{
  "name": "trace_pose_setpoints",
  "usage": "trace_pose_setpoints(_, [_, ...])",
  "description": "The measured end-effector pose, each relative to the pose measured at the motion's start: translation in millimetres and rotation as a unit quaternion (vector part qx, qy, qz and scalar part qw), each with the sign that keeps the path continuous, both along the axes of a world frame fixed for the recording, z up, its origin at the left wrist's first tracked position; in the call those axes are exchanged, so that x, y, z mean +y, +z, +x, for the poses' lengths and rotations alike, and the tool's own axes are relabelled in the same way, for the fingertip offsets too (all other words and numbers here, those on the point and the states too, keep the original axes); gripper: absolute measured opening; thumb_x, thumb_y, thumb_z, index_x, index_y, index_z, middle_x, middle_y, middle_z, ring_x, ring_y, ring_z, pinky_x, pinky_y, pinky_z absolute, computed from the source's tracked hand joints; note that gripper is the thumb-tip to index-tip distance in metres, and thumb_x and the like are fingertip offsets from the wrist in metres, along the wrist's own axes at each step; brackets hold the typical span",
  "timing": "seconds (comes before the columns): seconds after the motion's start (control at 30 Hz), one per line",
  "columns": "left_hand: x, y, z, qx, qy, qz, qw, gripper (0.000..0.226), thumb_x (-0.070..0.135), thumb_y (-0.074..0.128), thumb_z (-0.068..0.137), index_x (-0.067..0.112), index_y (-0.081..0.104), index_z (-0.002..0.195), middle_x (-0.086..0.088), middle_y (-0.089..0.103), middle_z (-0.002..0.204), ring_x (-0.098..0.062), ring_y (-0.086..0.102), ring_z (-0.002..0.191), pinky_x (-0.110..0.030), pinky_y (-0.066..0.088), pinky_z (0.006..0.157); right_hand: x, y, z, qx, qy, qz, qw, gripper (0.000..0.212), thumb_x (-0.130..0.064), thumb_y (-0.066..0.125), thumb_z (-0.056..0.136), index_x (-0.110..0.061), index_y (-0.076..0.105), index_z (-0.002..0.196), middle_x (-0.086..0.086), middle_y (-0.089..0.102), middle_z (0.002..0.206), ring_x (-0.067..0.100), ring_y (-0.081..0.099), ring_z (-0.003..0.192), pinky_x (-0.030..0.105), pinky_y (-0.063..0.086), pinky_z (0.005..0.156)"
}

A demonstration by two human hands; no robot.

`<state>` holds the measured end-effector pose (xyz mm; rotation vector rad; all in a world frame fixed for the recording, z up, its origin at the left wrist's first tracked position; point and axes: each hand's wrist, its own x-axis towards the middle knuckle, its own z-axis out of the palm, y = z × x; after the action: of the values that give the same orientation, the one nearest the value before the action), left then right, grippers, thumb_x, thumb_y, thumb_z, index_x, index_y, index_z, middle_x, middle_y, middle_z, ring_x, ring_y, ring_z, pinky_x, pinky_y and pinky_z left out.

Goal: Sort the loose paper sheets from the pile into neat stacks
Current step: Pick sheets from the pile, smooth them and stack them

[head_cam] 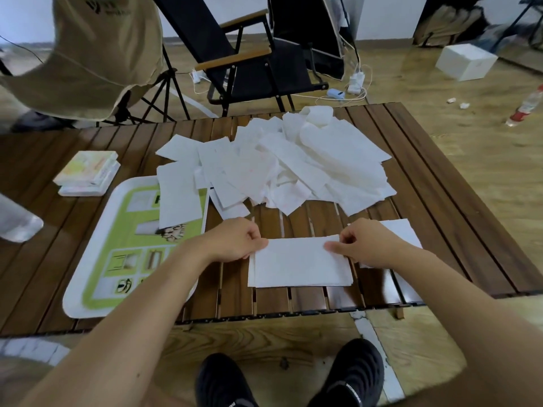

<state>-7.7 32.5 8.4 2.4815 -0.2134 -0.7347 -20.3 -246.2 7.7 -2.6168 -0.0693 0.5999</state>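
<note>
Low slatted table [44, 274], wood floor all round.

Near edge, centre: neat stack [299, 268] of white sheets, flat on the slats, long side parallel to the table's near edge. Edges almost flush, a sliver of lower sheets out at the left side.

Left hand [235, 243] at the stack's far left corner, fingers curled, pinching the paper edge. Right hand [367, 245] at the far right corner, thumb on top, fingers curled, pinching likewise.

Just right of the neat stack, partly under the right wrist: second stack [407, 232], with bare slats between it and the table's right edge.

Beyond the hands a narrow strip of bare slats, then the loose pile [293, 163]. Wide, spread from mid-table to the far edge, sheets at all angles, a few curled at the far end.

Pile's left fringe over the rim of a white and green tray [97, 259], with one sheet [179, 198] across the tray's far right corner. Tray's near end close to the table's near edge, left forearm over its right side.

Just beyond the tray's far left corner: tissue packs [88, 171], stacked. Open slats at far left and down the right side.

Off the table: black folding chair [249, 54] and beige chair [97, 54] behind, white box [465, 61] and bottle [526, 107] on the floor at right, black shoes [220, 383] below the near edge.
</note>
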Motion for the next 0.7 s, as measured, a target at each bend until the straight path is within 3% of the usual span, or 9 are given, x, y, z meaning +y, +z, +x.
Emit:
trace_pose_setpoints(0.13, [-1.3,3.5,4.2,-0.092,0.035,0.071,0.993,0.029,0.045,0.062,0.098,0.017,0.065,0.091,0.008,0.058,0.073,-0.007,0.052,0.064,-0.026,0.045,0.065,11.5,0.1,-0.4,-0.038,-0.004,-0.114,0.993,0.053,-0.059,0.058,0.094,-0.017,0.054,0.062,0.0,0.055,0.059,0.016,0.056,0.055,0.026,0.041,0.053])
trace_pose_setpoints(0.27, [50.8,20.2,20.7,-0.25,0.218,0.125,0.935,0.012,0.027,0.069,0.091,0.027,0.061,0.1,0.005,0.062,0.094,-0.021,0.061,0.091,-0.037,0.05,0.078,18.5,8.9,-1.9,-0.061,-0.014,-0.167,0.984,0.045,-0.058,0.058,0.093,-0.016,0.057,0.076,-0.001,0.063,0.074,0.016,0.061,0.067,0.029,0.045,0.059])
trace_pose_setpoints(0.33, [84.6,9.2,24.5,-0.23,0.224,0.15,0.935,0.029,0.015,0.071,0.085,0.025,0.062,0.111,0.001,0.061,0.11,-0.025,0.06,0.103,-0.04,0.05,0.083,22.4,9.9,-2.6,-0.047,0.004,-0.154,0.987,0.04,-0.056,0.061,0.093,-0.017,0.06,0.084,0.001,0.066,0.081,0.016,0.063,0.075,0.031,0.049,0.066])
trace_pose_setpoints(0.4, [102.9,-7.8,22.0,-0.21,0.205,0.141,0.946,0.031,0.023,0.076,0.084,0.022,0.065,0.114,-0.001,0.058,0.115,-0.026,0.059,0.106,-0.041,0.05,0.088,25.5,7.8,-2.1,-0.026,0.013,-0.145,0.989,0.04,-0.054,0.061,0.093,-0.016,0.061,0.085,0.002,0.067,0.083,0.016,0.063,0.075,0.032,0.051,0.069])
trace_pose_setpoints(0.5, [105.8,-27.0,18.9,-0.248,0.214,0.097,0.94,0.019,0.035,0.076,0.089,0.021,0.068,0.1,-0.001,0.06,0.103,-0.025,0.061,0.097,-0.042,0.053,0.083,24.5,7.0,0.0,-0.018,0.018,-0.139,0.99,0.04,-0.055,0.059,0.095,-0.016,0.062,0.086,0.002,0.066,0.086,0.017,0.063,0.078,0.032,0.052,0.072])
trace_pose_setpoints(0.63, [93.5,-24.4,24.7,-0.311,0.243,0.181,0.901,0.013,0.026,0.06,0.1,0.015,0.063,0.095,-0.007,0.063,0.099,-0.034,0.062,0.097,-0.045,0.048,0.082,17.8,16.9,3.7,-0.047,0.01,-0.088,0.995,0.037,-0.052,0.059,0.096,-0.018,0.062,0.081,0.002,0.068,0.083,0.013,0.062,0.075,0.027,0.047,0.063])
trace_pose_setpoints(0.7, [78.2,-0.3,23.2,-0.364,0.283,0.076,0.884,0.013,0.024,0.053,0.103,0.012,0.059,0.103,-0.005,0.064,0.104,-0.029,0.061,0.099,-0.04,0.045,0.082,14.8,25.6,5.2,-0.08,-0.01,-0.018,0.997,0.035,-0.054,0.06,0.095,-0.021,0.061,0.084,-0.002,0.067,0.083,0.01,0.061,0.075,0.025,0.043,0.061])
